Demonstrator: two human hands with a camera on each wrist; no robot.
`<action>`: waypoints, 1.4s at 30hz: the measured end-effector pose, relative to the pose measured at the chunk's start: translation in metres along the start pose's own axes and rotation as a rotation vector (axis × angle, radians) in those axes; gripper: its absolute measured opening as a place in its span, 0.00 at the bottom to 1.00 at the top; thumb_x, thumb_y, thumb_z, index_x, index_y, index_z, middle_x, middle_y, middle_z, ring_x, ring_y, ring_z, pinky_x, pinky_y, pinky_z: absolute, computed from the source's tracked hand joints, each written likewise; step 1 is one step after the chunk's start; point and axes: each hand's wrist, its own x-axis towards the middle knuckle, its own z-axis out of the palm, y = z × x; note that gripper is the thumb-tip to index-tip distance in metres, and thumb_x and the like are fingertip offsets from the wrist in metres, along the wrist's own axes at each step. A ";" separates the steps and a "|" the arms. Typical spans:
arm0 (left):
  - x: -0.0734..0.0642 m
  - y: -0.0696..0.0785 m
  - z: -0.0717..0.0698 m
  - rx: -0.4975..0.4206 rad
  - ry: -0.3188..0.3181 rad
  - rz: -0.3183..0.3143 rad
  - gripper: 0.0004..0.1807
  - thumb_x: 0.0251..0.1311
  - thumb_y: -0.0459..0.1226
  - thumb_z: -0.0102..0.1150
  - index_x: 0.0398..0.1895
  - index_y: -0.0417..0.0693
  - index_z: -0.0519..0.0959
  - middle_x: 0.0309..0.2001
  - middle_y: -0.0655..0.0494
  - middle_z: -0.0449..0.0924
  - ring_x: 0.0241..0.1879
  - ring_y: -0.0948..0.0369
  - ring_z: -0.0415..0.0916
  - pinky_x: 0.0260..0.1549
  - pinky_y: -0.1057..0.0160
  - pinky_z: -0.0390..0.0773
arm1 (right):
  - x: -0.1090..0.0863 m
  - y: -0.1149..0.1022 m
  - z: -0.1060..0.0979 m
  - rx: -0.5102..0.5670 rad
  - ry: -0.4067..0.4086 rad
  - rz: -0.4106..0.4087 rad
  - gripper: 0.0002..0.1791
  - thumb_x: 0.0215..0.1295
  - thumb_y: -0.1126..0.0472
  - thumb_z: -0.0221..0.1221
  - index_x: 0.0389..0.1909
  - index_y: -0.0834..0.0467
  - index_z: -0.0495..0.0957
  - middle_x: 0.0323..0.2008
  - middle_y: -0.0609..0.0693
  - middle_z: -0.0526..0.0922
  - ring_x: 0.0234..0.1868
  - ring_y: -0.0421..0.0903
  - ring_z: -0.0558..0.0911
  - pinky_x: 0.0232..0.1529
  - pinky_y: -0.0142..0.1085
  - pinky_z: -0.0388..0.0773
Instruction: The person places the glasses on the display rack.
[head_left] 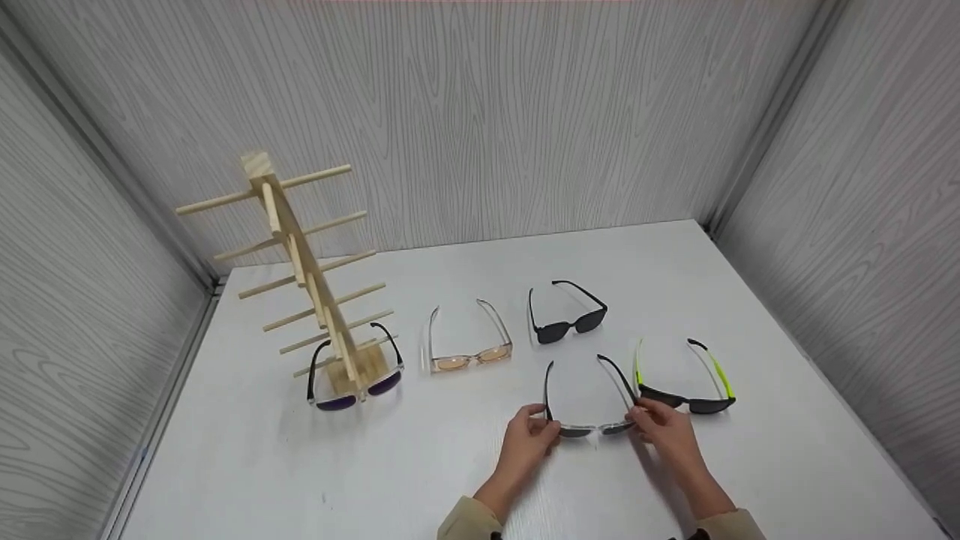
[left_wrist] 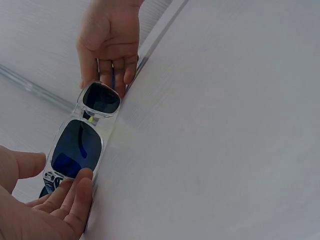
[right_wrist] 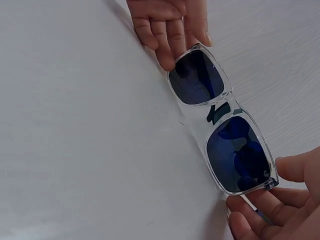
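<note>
Both hands are at a pair of clear-framed sunglasses (head_left: pixel 598 430) with dark lenses and black temples, low over the front right of the table. My left hand (head_left: pixel 527 442) grips the left end of the frame near the hinge. At the opposite end, my right hand (head_left: pixel 670 435) holds the other hinge corner between thumb and fingers. Bluish lenses (right_wrist: pixel 237 155) face the right wrist camera, and the temples point away from me. Close beside the right hand lie sunglasses with neon-yellow temples (head_left: pixel 709 406).
A wooden display rack (head_left: pixel 307 255) with several pegs stands at left. Purple-lensed glasses (head_left: pixel 337 403) are at its base. Orange-tinted glasses (head_left: pixel 472 360) and black sunglasses (head_left: pixel 571 328) lie toward the middle of the white table (head_left: pixel 247 465). Grey wood-grain panels (head_left: pixel 480 112) surround three sides.
</note>
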 end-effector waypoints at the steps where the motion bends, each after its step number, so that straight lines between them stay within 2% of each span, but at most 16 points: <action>1: 0.000 0.000 0.000 -0.002 0.003 -0.001 0.23 0.60 0.35 0.58 0.55 0.32 0.68 0.33 0.53 0.80 0.31 0.58 0.79 0.27 0.64 0.77 | 0.000 0.000 0.000 -0.001 0.000 0.002 0.22 0.67 0.59 0.54 0.57 0.68 0.70 0.42 0.57 0.82 0.42 0.47 0.80 0.37 0.31 0.77; 7: -0.001 0.001 0.001 -0.004 0.021 0.013 0.22 0.62 0.35 0.55 0.55 0.30 0.68 0.34 0.49 0.81 0.31 0.55 0.79 0.27 0.58 0.79 | 0.000 0.001 0.000 0.016 -0.005 0.000 0.25 0.65 0.59 0.57 0.59 0.67 0.68 0.42 0.57 0.82 0.40 0.45 0.80 0.37 0.31 0.77; 10: -0.008 0.015 -0.001 0.000 0.025 0.008 0.21 0.63 0.33 0.53 0.54 0.27 0.67 0.34 0.43 0.81 0.32 0.49 0.79 0.28 0.53 0.79 | -0.001 0.002 0.000 0.025 -0.015 -0.010 0.26 0.63 0.58 0.59 0.59 0.66 0.69 0.43 0.57 0.82 0.40 0.45 0.80 0.37 0.33 0.77; 14: -0.005 0.014 -0.002 0.001 0.024 0.000 0.20 0.62 0.33 0.54 0.53 0.28 0.67 0.33 0.44 0.81 0.30 0.52 0.79 0.26 0.59 0.78 | 0.000 0.003 0.001 0.020 -0.032 -0.037 0.27 0.63 0.56 0.59 0.60 0.65 0.68 0.45 0.58 0.81 0.43 0.48 0.80 0.38 0.34 0.78; 17: 0.002 0.001 -0.002 0.020 0.028 0.010 0.21 0.61 0.36 0.56 0.54 0.30 0.69 0.31 0.49 0.81 0.29 0.57 0.79 0.23 0.67 0.76 | 0.000 0.005 0.001 0.022 -0.042 -0.063 0.27 0.64 0.56 0.59 0.60 0.65 0.68 0.46 0.58 0.80 0.43 0.48 0.80 0.38 0.35 0.79; 22: 0.002 0.002 -0.005 0.103 0.052 0.049 0.20 0.60 0.35 0.57 0.52 0.32 0.71 0.30 0.52 0.81 0.29 0.60 0.78 0.27 0.66 0.75 | -0.002 0.006 0.002 0.039 -0.053 -0.102 0.26 0.64 0.57 0.58 0.60 0.65 0.68 0.46 0.58 0.81 0.43 0.47 0.80 0.37 0.34 0.79; 29: 0.002 0.005 -0.008 0.168 0.057 0.077 0.20 0.58 0.37 0.59 0.51 0.33 0.72 0.29 0.55 0.81 0.31 0.64 0.77 0.34 0.64 0.75 | -0.004 0.003 0.001 0.091 -0.043 -0.088 0.26 0.63 0.57 0.59 0.60 0.63 0.69 0.48 0.58 0.80 0.42 0.44 0.79 0.36 0.35 0.78; 34: 0.001 0.009 -0.009 0.141 0.042 0.081 0.21 0.57 0.37 0.60 0.51 0.33 0.72 0.30 0.55 0.81 0.30 0.64 0.76 0.30 0.66 0.75 | -0.004 0.003 0.000 0.109 -0.027 -0.086 0.25 0.63 0.57 0.60 0.60 0.59 0.70 0.49 0.57 0.80 0.41 0.44 0.79 0.35 0.37 0.79; 38: 0.000 0.012 -0.009 0.068 0.029 0.045 0.23 0.58 0.37 0.60 0.54 0.33 0.71 0.31 0.55 0.81 0.30 0.64 0.76 0.27 0.66 0.75 | -0.002 0.005 -0.001 0.130 -0.021 -0.086 0.26 0.62 0.56 0.60 0.60 0.57 0.70 0.48 0.56 0.80 0.40 0.44 0.81 0.36 0.37 0.79; 42: -0.001 0.015 -0.009 0.023 0.029 0.029 0.24 0.59 0.38 0.60 0.56 0.35 0.70 0.33 0.55 0.81 0.31 0.59 0.77 0.27 0.64 0.75 | -0.002 0.005 -0.002 0.134 -0.019 -0.084 0.25 0.62 0.55 0.60 0.60 0.56 0.70 0.47 0.56 0.80 0.40 0.46 0.81 0.37 0.38 0.79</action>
